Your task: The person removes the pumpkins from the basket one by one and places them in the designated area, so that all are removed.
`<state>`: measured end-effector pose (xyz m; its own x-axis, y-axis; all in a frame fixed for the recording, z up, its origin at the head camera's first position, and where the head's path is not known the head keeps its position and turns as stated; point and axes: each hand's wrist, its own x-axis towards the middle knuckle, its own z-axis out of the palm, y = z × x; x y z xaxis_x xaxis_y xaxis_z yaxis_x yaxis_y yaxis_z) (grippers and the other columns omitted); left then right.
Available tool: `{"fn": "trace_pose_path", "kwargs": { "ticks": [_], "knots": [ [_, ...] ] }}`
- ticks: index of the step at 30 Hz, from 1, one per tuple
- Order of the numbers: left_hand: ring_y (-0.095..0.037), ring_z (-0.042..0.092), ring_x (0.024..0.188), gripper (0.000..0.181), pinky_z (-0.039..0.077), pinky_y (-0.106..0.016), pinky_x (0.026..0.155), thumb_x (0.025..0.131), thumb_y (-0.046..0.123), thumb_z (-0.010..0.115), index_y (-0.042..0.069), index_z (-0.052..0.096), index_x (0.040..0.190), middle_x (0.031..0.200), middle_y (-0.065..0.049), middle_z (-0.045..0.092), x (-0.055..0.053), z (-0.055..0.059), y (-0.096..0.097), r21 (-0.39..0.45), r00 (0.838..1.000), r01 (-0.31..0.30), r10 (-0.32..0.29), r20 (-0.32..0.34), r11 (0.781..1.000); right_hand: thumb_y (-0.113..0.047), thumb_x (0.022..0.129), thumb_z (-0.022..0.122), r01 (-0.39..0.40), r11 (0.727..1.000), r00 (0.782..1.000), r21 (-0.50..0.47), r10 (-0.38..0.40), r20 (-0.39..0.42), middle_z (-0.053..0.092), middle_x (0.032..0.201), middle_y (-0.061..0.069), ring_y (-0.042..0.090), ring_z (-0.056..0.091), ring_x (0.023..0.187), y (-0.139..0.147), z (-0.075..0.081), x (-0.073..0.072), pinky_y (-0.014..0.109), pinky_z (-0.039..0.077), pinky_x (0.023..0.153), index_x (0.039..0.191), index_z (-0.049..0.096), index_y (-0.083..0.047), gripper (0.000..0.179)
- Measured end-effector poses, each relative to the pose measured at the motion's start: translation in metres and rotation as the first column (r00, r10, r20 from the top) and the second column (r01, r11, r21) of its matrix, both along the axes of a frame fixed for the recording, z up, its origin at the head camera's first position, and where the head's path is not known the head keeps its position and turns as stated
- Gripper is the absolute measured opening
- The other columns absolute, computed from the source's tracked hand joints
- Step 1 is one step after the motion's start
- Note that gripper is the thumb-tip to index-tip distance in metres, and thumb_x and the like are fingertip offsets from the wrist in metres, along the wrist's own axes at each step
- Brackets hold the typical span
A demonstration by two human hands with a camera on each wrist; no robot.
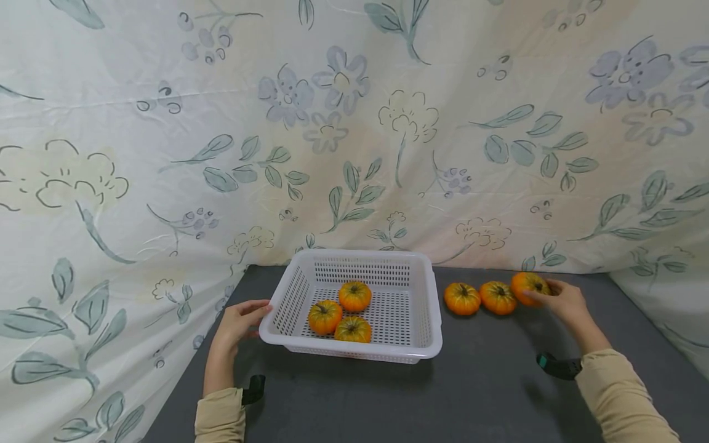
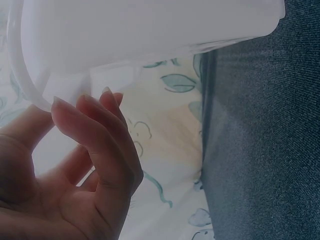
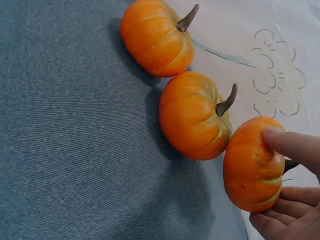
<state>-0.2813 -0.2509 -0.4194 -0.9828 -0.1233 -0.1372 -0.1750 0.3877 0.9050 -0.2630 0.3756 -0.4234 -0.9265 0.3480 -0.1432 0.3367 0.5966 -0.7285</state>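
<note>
- Orange, round, ribbed pumpkin (image 1: 526, 289): we find it at the far right of a row, grasped by the right hand (image 1: 562, 301), thumb on one face, other fingers beneath.
- We judge the step in hand to be picking it up; the next move calls for a firm hold and clearance from its neighbour.
- Just left, two similar orange pumpkins (image 1: 498, 298) sit on the dark grey textured table (image 1: 471, 394).
- Further left, the left hand (image 1: 238, 323) pinches the rim of a white, rectangular, perforated plastic basket (image 1: 388, 351).
- Only the head view shows us three orange pumpkins (image 1: 355, 296) inside; the right wrist view reveals curved brown stems (image 3: 227, 101) closely, the left wrist view bent fingers under the rim.
</note>
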Motion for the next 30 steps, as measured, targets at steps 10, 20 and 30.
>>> {"fn": "trace_pose_path", "kwargs": {
  "ticks": [10, 20, 30],
  "knots": [
    [-0.011, 0.067, 0.084, 0.050, 0.057, -0.033, 0.070, 0.091, 0.033, 0.068, 0.001, 0.061, 0.128, 0.111, -0.009, 0.071, 0.000, -0.001, 0.000, -0.002, 1.000, 0.000, 0.000, 0.000, 1.000, -0.040, 0.093, 0.061, 0.071, 0.996, 0.997, 0.050, -0.071, 0.014, 0.022, 0.149, 0.041, 0.056, 0.023, 0.136, 0.003, -0.008, 0.002, 0.064, 0.026, 0.110, 0.147, 0.019, 0.014, 0.088],
    [-0.012, 0.068, 0.085, 0.050, 0.057, -0.034, 0.071, 0.091, 0.034, 0.068, 0.001, 0.061, 0.128, 0.114, -0.011, 0.070, 0.000, -0.001, 0.000, -0.012, 1.000, -0.003, 0.003, 0.000, 1.000, -0.034, 0.091, 0.064, 0.051, 0.992, 0.999, 0.117, -0.052, 0.008, 0.025, 0.144, 0.044, 0.058, 0.026, 0.131, 0.006, -0.022, 0.005, 0.064, 0.027, 0.108, 0.143, 0.024, 0.019, 0.085],
    [-0.011, 0.067, 0.085, 0.050, 0.057, -0.033, 0.071, 0.090, 0.034, 0.069, 0.002, 0.061, 0.128, 0.111, -0.008, 0.071, -0.001, -0.001, -0.001, -0.009, 1.000, -0.002, 0.002, -0.001, 1.000, -0.026, 0.089, 0.065, 0.032, 0.983, 0.999, 0.182, -0.028, -0.023, 0.029, 0.140, 0.046, 0.060, 0.031, 0.125, 0.007, -0.030, 0.004, 0.065, 0.030, 0.105, 0.141, 0.027, 0.020, 0.079]
  ]
}}
